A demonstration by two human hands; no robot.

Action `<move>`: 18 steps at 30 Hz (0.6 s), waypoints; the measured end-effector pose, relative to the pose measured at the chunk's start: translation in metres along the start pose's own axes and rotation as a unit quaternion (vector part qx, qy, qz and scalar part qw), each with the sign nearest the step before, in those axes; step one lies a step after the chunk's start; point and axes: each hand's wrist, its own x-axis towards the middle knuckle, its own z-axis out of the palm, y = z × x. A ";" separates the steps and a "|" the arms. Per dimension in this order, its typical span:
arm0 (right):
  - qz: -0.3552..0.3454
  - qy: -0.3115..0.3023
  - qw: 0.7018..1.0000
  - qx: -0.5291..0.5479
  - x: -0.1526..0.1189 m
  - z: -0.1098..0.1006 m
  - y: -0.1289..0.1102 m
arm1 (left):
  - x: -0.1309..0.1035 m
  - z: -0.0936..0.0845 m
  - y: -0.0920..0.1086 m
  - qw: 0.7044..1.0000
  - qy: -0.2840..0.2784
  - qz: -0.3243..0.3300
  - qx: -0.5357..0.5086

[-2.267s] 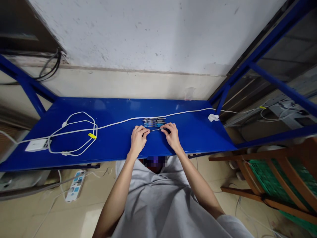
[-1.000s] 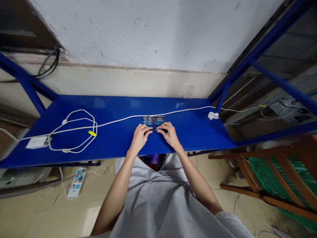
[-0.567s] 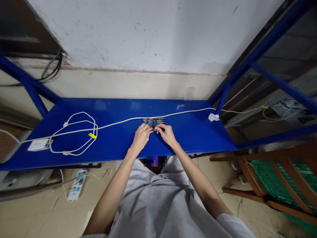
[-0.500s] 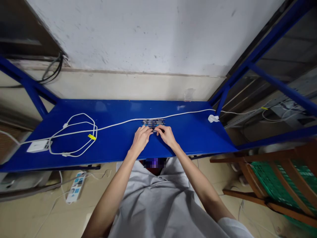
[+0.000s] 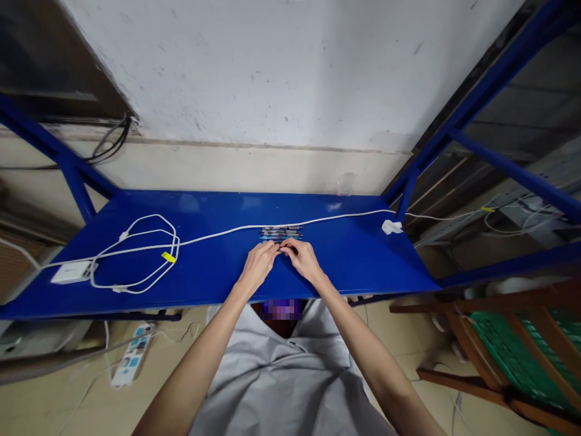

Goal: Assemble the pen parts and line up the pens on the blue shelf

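Both hands meet fingertip to fingertip over a row of thin dark-and-blue pens (image 5: 281,232) lying side by side on the blue metal bench (image 5: 218,272). The left hand (image 5: 259,264) and right hand (image 5: 303,259) have fingers curled, pinching at the nearest pen; the exact grip is too small to tell. A white cable (image 5: 218,232) runs just beyond the hands, looping far to their left beside a white charger block (image 5: 69,272).

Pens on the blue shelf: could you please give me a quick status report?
Left hand and right hand at the row of pens, fingers meeting at its near edge. Grip unclear. White cable runs just behind the row.
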 end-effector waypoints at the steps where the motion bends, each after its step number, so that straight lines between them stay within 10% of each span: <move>1: 0.009 0.001 1.000 -0.007 0.000 0.000 0.000 | 0.000 0.000 0.001 1.000 0.000 0.005 0.002; 18: -0.049 0.001 0.994 -0.093 -0.004 0.003 -0.008 | -0.001 -0.002 -0.001 0.999 0.029 -0.002 0.031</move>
